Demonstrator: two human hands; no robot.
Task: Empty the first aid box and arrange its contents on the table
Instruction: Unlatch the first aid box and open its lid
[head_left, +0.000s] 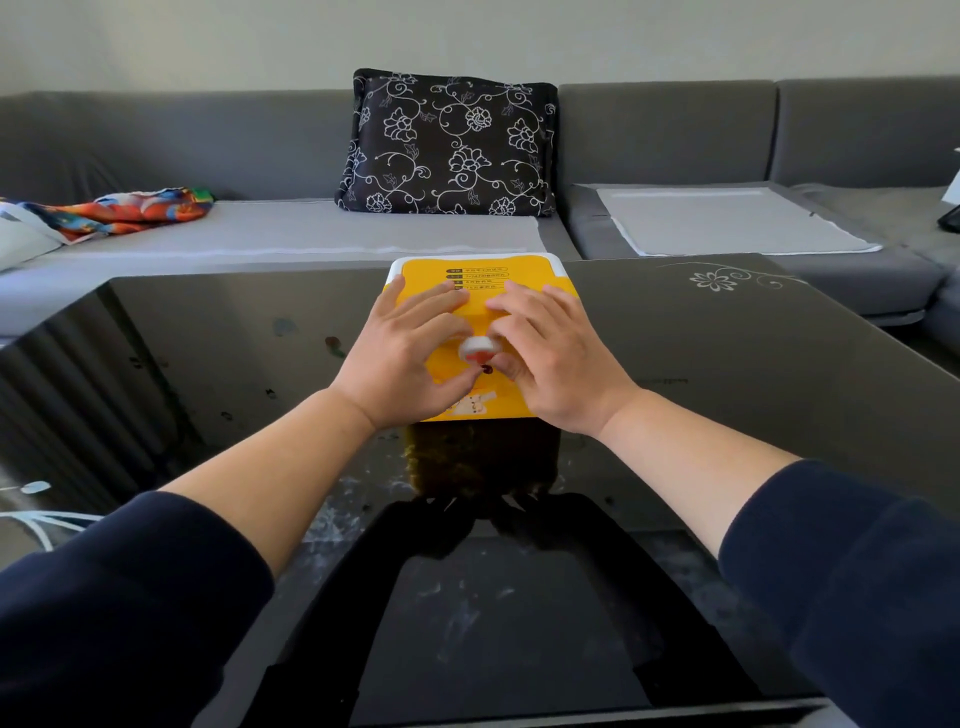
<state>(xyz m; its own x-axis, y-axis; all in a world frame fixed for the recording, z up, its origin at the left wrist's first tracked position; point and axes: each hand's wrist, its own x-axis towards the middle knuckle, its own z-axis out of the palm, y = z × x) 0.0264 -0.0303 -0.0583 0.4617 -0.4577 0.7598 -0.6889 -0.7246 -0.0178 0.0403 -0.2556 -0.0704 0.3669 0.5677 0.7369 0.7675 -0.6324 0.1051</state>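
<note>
Step in hand: opening. The box is closed on the table; my left hand and right hand lie flat-fingered on its lid, thumbs at the latch. Next, likely: release latch, lift lid.

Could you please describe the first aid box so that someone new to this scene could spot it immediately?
Start at the glossy black glass table in front of the grey sofa. At its far middle edge lies the yellow plastic first aid box with a white rim, under both hands. It is the only bright yellow thing there.

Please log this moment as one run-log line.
box closed on table | left hand, right hand on lid | contents: none out
</note>
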